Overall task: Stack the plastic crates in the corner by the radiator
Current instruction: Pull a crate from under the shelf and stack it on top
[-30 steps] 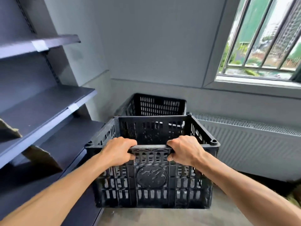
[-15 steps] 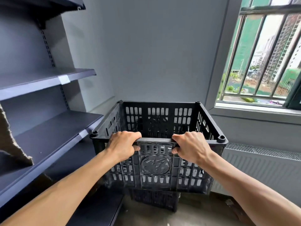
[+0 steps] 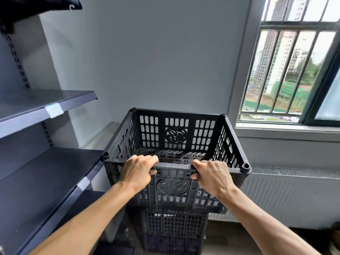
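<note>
A black slotted plastic crate point(image 3: 174, 137) is up at chest height, empty, its open top toward me. My left hand point(image 3: 137, 173) and my right hand point(image 3: 211, 176) both grip its near rim, fingers curled over the edge. Directly beneath it stands a second black crate point(image 3: 173, 230) on the floor in the corner; the upper crate covers its top, and I cannot tell whether they touch. A white radiator point(image 3: 294, 196) runs along the wall to the right of both crates.
Dark grey metal shelves point(image 3: 42, 173) line the left side, close to the crates. A barred window point(image 3: 292, 70) with a grey sill is at the upper right, above the radiator. Bare floor point(image 3: 230, 243) shows at the bottom right.
The crate in my hands has risen and moved forward over the crate on the floor, which was behind it a second ago. My view has tilted up and closer to the corner.
</note>
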The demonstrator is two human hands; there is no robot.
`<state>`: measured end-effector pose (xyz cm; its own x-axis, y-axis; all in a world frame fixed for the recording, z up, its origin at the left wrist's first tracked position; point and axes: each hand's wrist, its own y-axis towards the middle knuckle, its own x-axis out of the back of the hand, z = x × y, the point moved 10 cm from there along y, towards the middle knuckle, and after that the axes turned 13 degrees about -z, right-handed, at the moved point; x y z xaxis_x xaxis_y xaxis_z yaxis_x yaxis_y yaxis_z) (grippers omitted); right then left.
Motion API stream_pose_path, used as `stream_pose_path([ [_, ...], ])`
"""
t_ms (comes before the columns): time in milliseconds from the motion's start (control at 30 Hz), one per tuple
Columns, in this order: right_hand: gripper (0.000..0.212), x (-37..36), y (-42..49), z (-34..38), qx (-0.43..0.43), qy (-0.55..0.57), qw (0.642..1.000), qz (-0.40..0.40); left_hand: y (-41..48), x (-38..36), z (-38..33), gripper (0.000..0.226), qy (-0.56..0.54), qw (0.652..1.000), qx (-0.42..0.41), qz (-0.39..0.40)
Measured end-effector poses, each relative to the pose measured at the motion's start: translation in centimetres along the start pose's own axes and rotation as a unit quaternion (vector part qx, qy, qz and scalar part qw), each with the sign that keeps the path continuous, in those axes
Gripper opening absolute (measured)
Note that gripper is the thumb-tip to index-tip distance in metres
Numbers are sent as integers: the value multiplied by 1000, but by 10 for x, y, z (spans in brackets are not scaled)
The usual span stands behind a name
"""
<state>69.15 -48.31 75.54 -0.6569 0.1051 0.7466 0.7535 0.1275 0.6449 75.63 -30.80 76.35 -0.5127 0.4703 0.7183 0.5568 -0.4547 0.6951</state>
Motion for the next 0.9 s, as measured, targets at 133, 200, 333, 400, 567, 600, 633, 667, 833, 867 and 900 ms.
stream_pose_path([
  [133,26,-17,15,-8,-11,-17,1000,5,16,-23,13,15,-17,1000,2,5],
  [200,28,-27,22,-13,-11,-17,1000,8,22,-38,17,15,-27,1000,8,9],
  [333,26,-56,36,-28,-9,-22,999,22,35,-72,27,16,-32,999,22,13],
  [400,25,-74,44,-39,-9,-12,999,31,46,-92,31,16,-34,999,26,16],
  [567,21,-127,70,-73,-22,0,998,58,80,-148,39,11,-25,998,31,41],
  [600,19,-139,75,-79,-20,4,998,65,87,-159,42,11,-23,998,33,44],
  [633,18,-150,80,-85,-17,6,997,70,94,-171,45,12,-20,998,36,50],
  [667,18,-159,85,-89,-15,7,997,75,100,-180,47,12,-18,997,40,56],
  [833,28,-199,108,-112,-8,44,994,96,123,-225,55,12,-6,995,50,83],
  [867,29,-205,113,-116,-8,52,994,96,128,-232,57,12,-3,995,50,89],
  [900,29,-210,117,-121,-8,58,994,95,133,-237,58,13,-2,994,49,95],
])
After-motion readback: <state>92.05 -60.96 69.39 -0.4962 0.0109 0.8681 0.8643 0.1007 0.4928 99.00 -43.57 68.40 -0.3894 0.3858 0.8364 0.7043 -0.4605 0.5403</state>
